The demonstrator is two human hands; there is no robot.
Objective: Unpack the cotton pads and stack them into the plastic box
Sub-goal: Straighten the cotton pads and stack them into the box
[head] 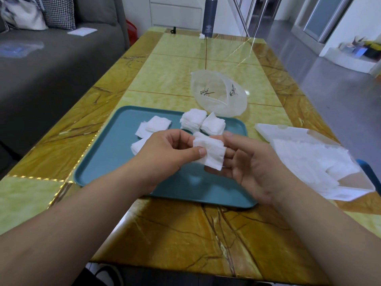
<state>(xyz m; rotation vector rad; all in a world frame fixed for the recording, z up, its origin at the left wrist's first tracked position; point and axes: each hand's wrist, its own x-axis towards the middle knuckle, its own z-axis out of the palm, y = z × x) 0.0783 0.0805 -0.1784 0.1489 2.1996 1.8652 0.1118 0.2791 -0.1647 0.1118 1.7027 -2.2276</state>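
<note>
You're aligning a wad of cotton pads (212, 154) above the tray (99, 162). Your left hand (165, 153) fingers are pinching it; right hand (253, 164) fingers are touching it, grip unclear through blur. The plastic box (218, 100) is sitting at 12 o'clock: next you're probably needing a flat carry there.

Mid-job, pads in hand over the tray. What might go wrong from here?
1. The held pads are pinched only at their edges by the left hand and right hand; the stack looks uneven and could fan apart or drop onto the tray.
2. The plastic box sits beyond the tray's loose piles; reaching over may knock them.
3. The open package lies near the table edge and could be nudged off.
</note>
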